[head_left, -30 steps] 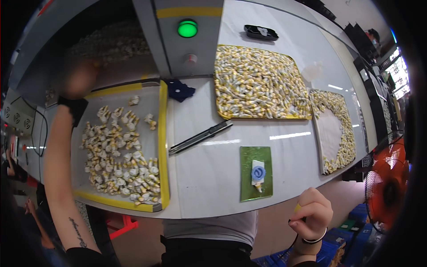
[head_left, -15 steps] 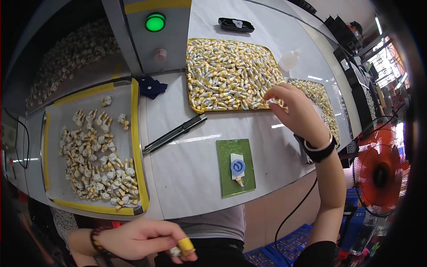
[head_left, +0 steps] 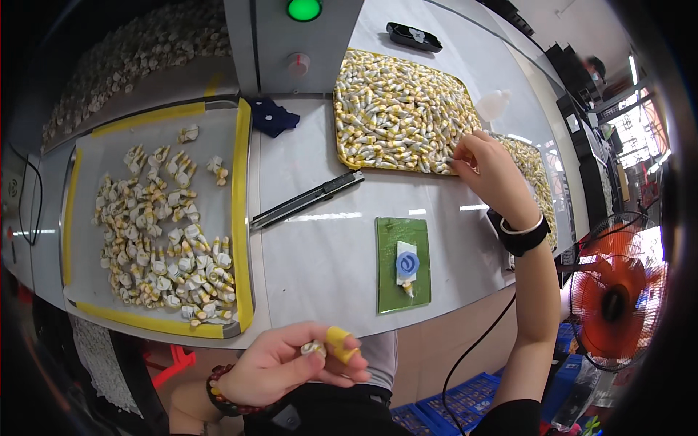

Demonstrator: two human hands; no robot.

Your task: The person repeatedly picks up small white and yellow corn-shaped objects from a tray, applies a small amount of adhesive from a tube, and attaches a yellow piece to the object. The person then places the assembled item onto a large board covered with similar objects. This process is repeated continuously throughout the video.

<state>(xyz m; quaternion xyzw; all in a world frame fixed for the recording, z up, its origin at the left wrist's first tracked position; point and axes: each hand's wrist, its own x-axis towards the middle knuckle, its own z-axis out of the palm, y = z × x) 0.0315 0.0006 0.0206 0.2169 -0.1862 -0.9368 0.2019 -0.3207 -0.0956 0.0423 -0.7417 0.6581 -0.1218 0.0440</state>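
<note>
Near the table's front edge, my left hand [head_left: 283, 363] pinches a small white twisted piece [head_left: 313, 349] between thumb and fingers; a yellow band [head_left: 340, 343] wraps one finger. My right hand [head_left: 494, 178] has its fingers closed at the near right corner of a yellow-edged tray [head_left: 349, 166]. What lies between its fingertips is hidden. That tray is packed with small white-and-yellow tapered pieces [head_left: 400, 109]. Between the hands lies a green board [head_left: 389, 291] bearing a blue round disc [head_left: 407, 264] on a white square, with a small yellow-and-white piece [head_left: 408, 289] below the disc.
On the left, a yellow-taped tray [head_left: 243, 182] holds many loose white-topped pieces [head_left: 160, 225]. A dark knife-like tool [head_left: 309, 198] lies between the trays, near a dark blue cloth [head_left: 273, 118]. A black holder [head_left: 414, 36], white bottle [head_left: 494, 105] and orange fan [head_left: 611, 291] stand farther off.
My left hand has risen and moved right, still with the small white piece. My right fingers stay by the tray corner, lower against it. The whole view has shifted a little.
</note>
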